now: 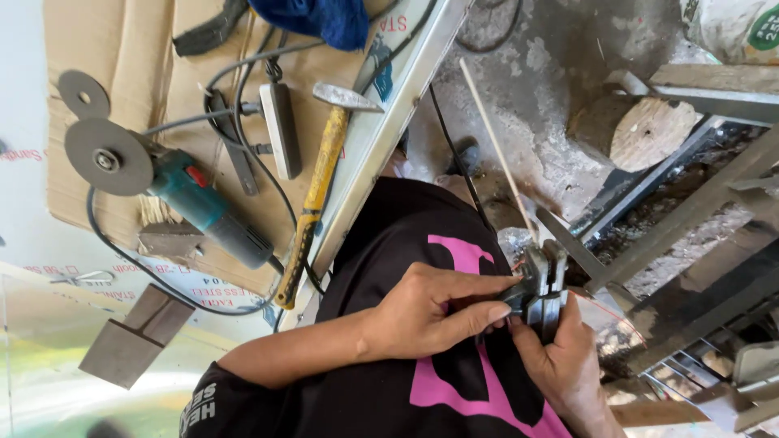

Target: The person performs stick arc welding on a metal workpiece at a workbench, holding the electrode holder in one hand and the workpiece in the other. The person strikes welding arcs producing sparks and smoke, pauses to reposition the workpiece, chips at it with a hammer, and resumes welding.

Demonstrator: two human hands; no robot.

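Observation:
Both hands meet on a grey metal welding clamp in front of my black shirt with a pink print. My left hand reaches in from the lower left and pinches the clamp's dark handle end between thumb and fingers. Coming up from the lower right, my right hand wraps the clamp's lower part. A thin pale rod runs up and left from the clamp's jaws, and a black cable lies beside it.
On cardboard at left lie an angle grinder with its disc, a loose disc, a yellow-handled hammer, a white power strip and a blue cloth. A log and metal frame bars stand at right.

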